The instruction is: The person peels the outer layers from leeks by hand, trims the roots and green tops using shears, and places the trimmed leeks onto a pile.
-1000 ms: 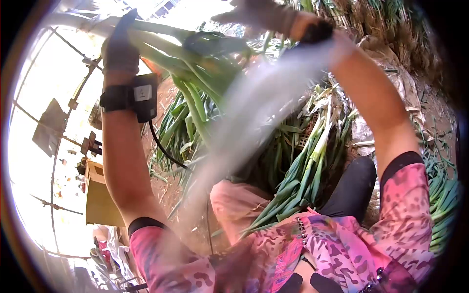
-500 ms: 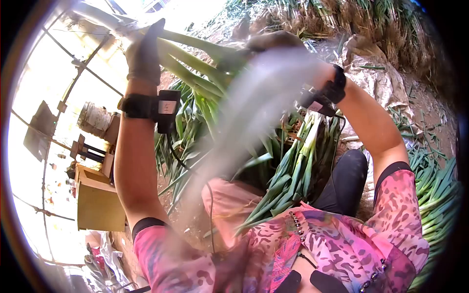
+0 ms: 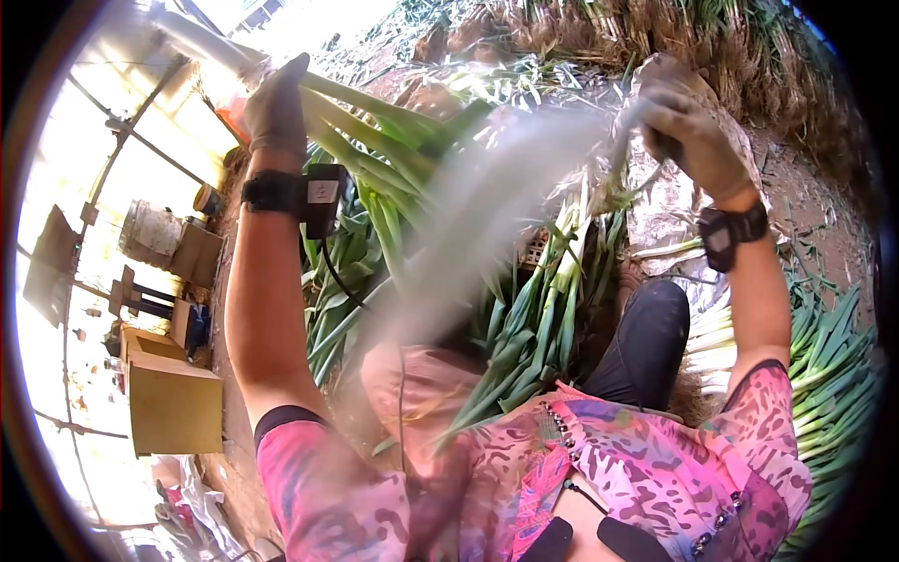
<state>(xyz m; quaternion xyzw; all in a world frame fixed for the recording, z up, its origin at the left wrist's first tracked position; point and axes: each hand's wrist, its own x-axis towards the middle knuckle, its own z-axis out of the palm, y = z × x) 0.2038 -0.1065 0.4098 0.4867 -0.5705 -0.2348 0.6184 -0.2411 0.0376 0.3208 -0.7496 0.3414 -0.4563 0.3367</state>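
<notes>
My left hand (image 3: 278, 110), in a dark glove, is raised at the upper left and wrapped round a bunch of thick green onions (image 3: 379, 173). Their white ends point to the upper left, and the green leaves hang down to the right. My right hand (image 3: 688, 140), gloved too, is at the upper right with its fingers curled. A thin, limp leaf (image 3: 618, 178) trails from its fingertips, partly blurred. More green onions (image 3: 552, 309) lie over and beside my legs. A whitish smear across the middle hides part of the view.
A dense row of green onions with brown roots (image 3: 693, 37) lines the back. Trimmed green onions (image 3: 829, 384) are piled at the right, near a crumpled pale sheet (image 3: 655, 215). A yellowish box (image 3: 176, 403) and a bucket (image 3: 150, 232) stand at the left.
My right hand has moved right, away from the green onions, with a thin leaf trailing from it. My left hand keeps its hold in nearly the same place.
</notes>
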